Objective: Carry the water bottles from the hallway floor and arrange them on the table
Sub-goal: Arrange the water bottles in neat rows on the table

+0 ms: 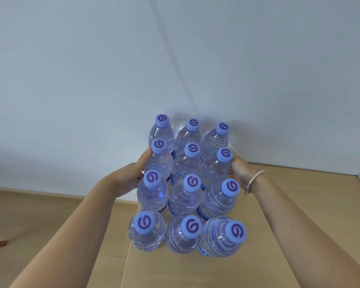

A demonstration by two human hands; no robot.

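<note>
Head view: twelve water bottles [185, 185], three across and four deep, upright on the wooden surface [279, 235]. My left hand [131, 175] and right hand [240, 170] press flat, straight fingers against the block's sides.

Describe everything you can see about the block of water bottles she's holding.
The block of water bottles is twelve clear plastic bottles, three across and four deep, upright and packed tight, each with a light blue cap bearing a purple swirl. Blue labels show low between them. The left hand and right hand press its sides above the light wooden table.
</note>
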